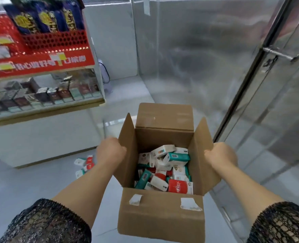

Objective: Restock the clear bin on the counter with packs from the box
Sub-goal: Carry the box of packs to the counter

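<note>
Box [161,218] sits between left hand [110,152] and right hand [221,156], both grips clasping it.

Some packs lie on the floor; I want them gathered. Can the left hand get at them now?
Probably not yet: the left hand grips the box, which the right hand also holds; the floor packs lie below it.

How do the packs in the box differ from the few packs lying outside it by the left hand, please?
The box packs are many, heaped in a jumble inside the box; the outside packs are only a few. The box packs show fully between the open flaps; the outside packs are partly hidden behind the left hand. Both sets are white, teal and red.
</note>
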